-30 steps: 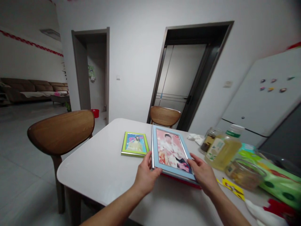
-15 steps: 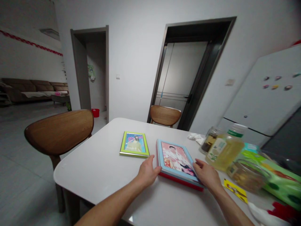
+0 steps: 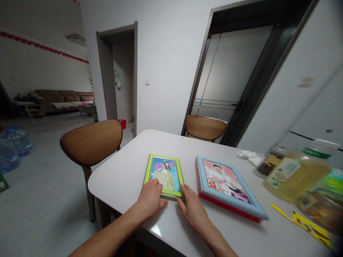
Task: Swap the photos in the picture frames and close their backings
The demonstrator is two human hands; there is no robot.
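A green-edged picture frame (image 3: 165,175) showing a figure in a pale yellow dress lies on the white table (image 3: 120,171). My left hand (image 3: 152,198) touches its near left corner, and my right hand (image 3: 191,203) is at its near right corner. Both hands have their fingers bent round the frame's edges, and it rests between them. To the right, a light blue picture frame (image 3: 233,185) with a pink picture lies on top of something with a red edge. Neither hand touches this stack.
On the right side stand a large bottle of yellow liquid (image 3: 297,171), a dark-filled jar (image 3: 273,160) and a blurred tub (image 3: 321,207). A yellow packet (image 3: 312,228) and white tissue (image 3: 249,156) lie near them. Wooden chairs (image 3: 92,142) stand at the left and far side.
Both hands have left the blue frame stack and moved left to the green frame, now held at its near corners. The view has turned, bringing water bottles into sight at the left.
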